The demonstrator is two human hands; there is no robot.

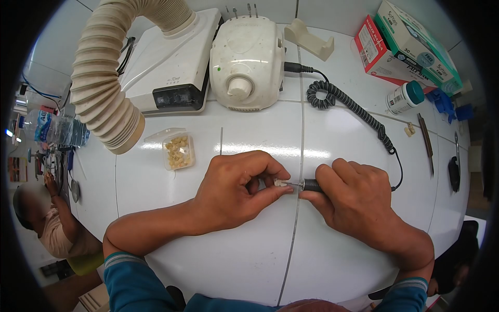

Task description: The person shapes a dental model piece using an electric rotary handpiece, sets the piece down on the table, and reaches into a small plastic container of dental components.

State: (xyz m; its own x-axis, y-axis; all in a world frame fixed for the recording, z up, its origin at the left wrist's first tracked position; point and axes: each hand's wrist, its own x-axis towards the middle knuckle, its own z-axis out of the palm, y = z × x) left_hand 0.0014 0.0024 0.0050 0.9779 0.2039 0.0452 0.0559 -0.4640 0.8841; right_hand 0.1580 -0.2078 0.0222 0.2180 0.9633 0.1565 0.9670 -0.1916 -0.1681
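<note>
Between the thumb and index finger of my left hand [241,190] is a small whitish piece that looks like a dental crown [280,182]. Wrapped round a black rotary handpiece [312,185] is my right hand [356,195], and the handpiece's thin metal bur points left at the crown. The bur's tip is at the crown; whether it touches cannot be made out. A coiled black cord [358,115] leads from the cream control unit [247,62] towards the handpiece. Left of my hands stands a clear box [178,151] of small yellowish pieces.
A ribbed suction hose [99,78] arches over a white machine [171,67] at back left. To the right lie a green-capped bottle [405,98], a brown pointed tool [426,143], and stacked boxes [410,49]. A cream handpiece rest [309,41] stands behind. Another person [57,223] sits far left.
</note>
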